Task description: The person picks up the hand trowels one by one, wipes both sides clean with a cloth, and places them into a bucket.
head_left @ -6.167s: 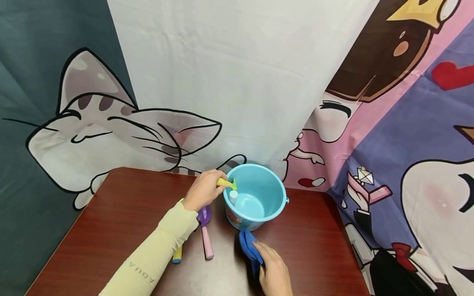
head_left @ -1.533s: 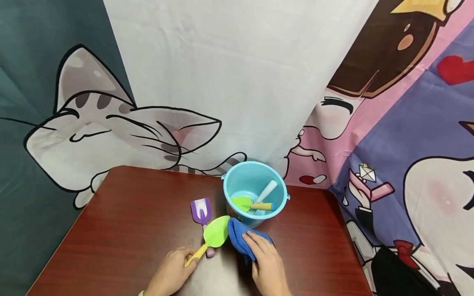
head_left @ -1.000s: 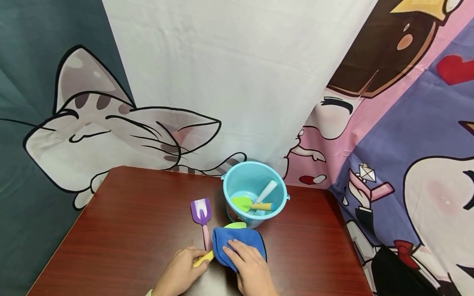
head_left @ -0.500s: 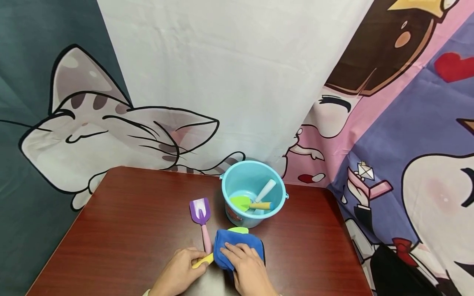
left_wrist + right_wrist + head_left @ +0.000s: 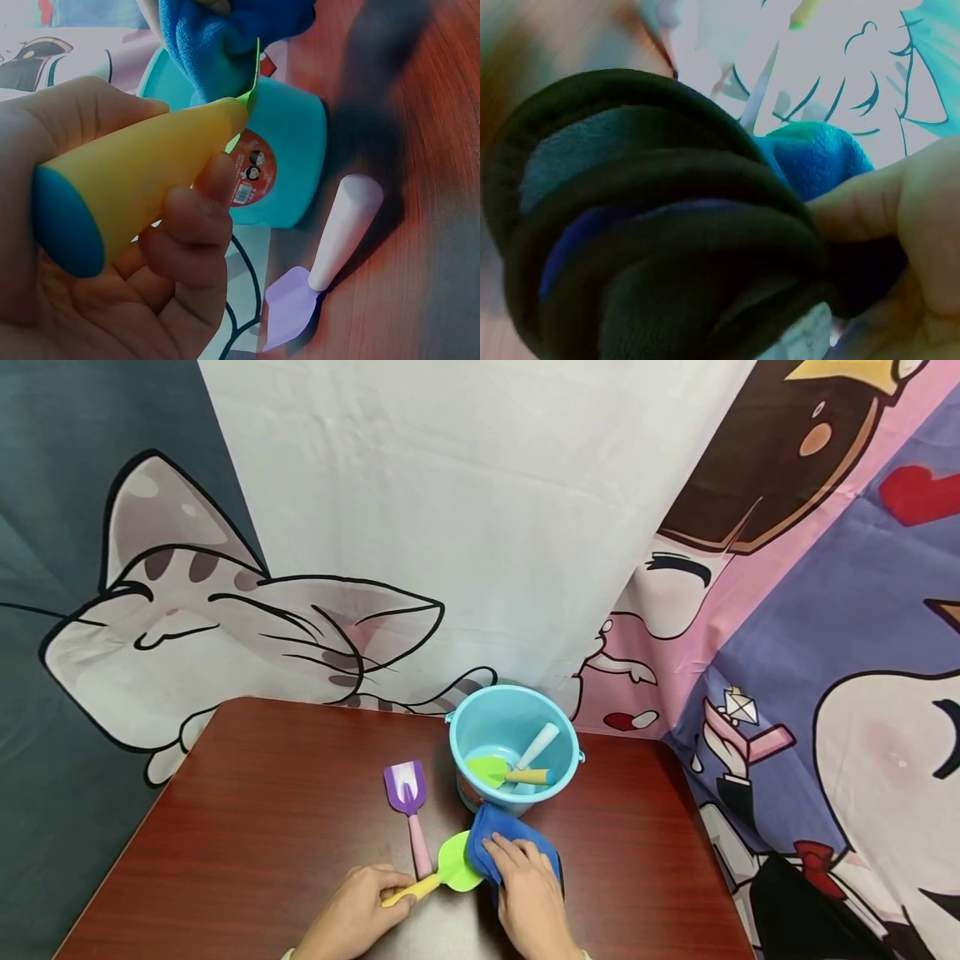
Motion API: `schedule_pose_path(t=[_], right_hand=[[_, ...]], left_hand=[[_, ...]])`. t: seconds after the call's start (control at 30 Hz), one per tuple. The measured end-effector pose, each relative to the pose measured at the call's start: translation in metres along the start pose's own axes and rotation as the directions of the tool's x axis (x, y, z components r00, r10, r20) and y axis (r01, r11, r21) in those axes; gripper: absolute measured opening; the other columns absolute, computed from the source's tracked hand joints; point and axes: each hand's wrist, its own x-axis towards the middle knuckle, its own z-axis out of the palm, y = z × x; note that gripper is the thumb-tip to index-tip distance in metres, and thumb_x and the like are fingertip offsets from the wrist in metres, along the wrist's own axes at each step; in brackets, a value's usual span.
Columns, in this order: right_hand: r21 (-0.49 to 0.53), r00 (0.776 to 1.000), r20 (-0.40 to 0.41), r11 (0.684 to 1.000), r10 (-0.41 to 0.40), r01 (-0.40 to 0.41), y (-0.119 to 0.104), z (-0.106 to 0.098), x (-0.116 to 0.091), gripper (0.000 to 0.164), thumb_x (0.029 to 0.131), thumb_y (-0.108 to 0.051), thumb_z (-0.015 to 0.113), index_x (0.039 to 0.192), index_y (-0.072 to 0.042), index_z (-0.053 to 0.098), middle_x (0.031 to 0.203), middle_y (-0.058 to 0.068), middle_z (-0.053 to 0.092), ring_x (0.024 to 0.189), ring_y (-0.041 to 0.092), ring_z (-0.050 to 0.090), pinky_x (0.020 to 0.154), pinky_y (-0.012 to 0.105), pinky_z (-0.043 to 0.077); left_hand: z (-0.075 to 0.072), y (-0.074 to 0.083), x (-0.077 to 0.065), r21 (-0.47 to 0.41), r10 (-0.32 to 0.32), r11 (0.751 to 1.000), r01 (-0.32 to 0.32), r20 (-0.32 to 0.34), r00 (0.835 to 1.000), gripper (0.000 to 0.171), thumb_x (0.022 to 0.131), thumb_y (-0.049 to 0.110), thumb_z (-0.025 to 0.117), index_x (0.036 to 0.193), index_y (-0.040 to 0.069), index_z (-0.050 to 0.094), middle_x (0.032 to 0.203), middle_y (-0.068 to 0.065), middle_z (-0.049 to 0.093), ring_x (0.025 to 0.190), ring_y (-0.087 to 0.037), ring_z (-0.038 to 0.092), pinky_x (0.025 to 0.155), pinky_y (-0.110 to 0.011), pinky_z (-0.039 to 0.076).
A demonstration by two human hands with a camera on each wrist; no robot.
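Note:
My left hand [image 5: 351,910] pinches the yellow handle of a toy shovel [image 5: 456,863] with a leaf-shaped green blade. In the left wrist view the handle's blue end cap faces the camera, and the blade is seen nearly edge-on. My right hand [image 5: 534,906] grips a folded blue cloth [image 5: 486,828], which covers the right edge of the blade. Dark-edged folds of the cloth [image 5: 652,180] fill much of the right wrist view, with the thumb pressing on them. Just beyond the cloth stands a light blue bucket [image 5: 459,739].
Inside the bucket lie a small green-bladed tool [image 5: 528,777] with a yellow handle and a white-handled tool [image 5: 538,746]. A purple toy shovel [image 5: 406,787] with a pink handle lies on the brown table [image 5: 262,827], left of the bucket. A printed cloth backdrop [image 5: 450,510] hangs behind.
The first green-bladed tool went from my left hand into the bucket, and another is now held. Half a second ago the cloth covered most of its blade; the cloth has since slid right, exposing it.

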Motion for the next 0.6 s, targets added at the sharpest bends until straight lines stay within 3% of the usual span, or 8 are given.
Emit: schedule_pose_path(t=[0.13,0.23,0.47,0.6], right_hand=[[0.017,0.994,-0.098,0.999,0.037,-0.035,0.007,-0.003,0.001,0.060,0.068,0.004,0.058,0.124,-0.019,0.060,0.120,-0.005,0.060,0.104,0.015,0.052,0.075,0.034,0.040],[0.037,0.988,-0.154,0.999,0.017,-0.011,0.009,-0.005,0.001,0.060,0.069,0.004,0.058,0.125,-0.018,0.059,0.121,-0.004,0.059,0.105,0.016,0.052,0.075,0.034,0.040],[0.113,0.966,-0.211,0.978,-0.148,0.174,0.002,-0.008,0.000,0.072,0.063,0.005,0.058,0.131,-0.018,0.054,0.128,-0.002,0.055,0.111,0.018,0.050,0.087,0.037,0.038],[0.128,0.951,-0.187,0.953,-0.248,0.274,-0.006,-0.009,0.001,0.071,0.065,0.001,0.058,0.132,-0.020,0.052,0.131,-0.006,0.052,0.115,0.015,0.048,0.095,0.033,0.034]], left_hand=[[0.001,-0.001,0.000,-0.017,-0.017,1.000,0.017,0.005,1.000,0.011,0.076,0.022,0.071,0.086,0.018,0.074,0.084,0.014,0.064,0.072,-0.002,0.054,0.062,-0.021,0.044],[0.001,-0.002,0.000,-0.029,-0.025,0.999,0.024,-0.001,1.000,0.011,0.076,0.021,0.071,0.086,0.017,0.074,0.084,0.012,0.065,0.072,0.000,0.053,0.062,-0.021,0.044],[-0.001,-0.007,0.000,-0.037,-0.057,0.998,0.057,-0.004,0.998,0.012,0.076,0.021,0.071,0.087,0.016,0.074,0.086,0.008,0.066,0.072,0.002,0.053,0.062,-0.020,0.044],[-0.002,-0.007,0.002,-0.030,-0.076,0.997,0.077,0.018,0.997,0.014,0.077,0.024,0.071,0.088,0.015,0.073,0.087,0.007,0.067,0.071,0.001,0.053,0.060,-0.020,0.044]])
